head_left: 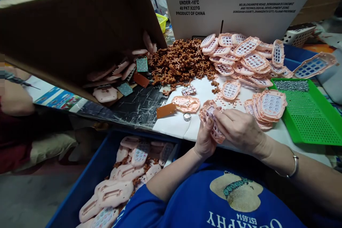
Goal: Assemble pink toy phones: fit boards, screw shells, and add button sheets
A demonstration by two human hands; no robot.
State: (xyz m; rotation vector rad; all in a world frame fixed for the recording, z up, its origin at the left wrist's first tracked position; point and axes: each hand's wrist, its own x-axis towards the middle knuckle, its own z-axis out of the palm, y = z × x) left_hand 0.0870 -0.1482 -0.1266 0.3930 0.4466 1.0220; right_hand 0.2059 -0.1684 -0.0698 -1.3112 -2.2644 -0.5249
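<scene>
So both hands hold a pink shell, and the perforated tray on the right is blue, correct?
No: the head view shows the perforated tray is green, not blue. The left hand and right hand do hold the pink shell.

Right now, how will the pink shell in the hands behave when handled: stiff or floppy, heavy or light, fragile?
Probably stiff: the shell holds its shape between the left hand and right hand. Likely light, as it looks like thin plastic with many holes. The narrow bars between holes might crack under hard squeezing.
</scene>
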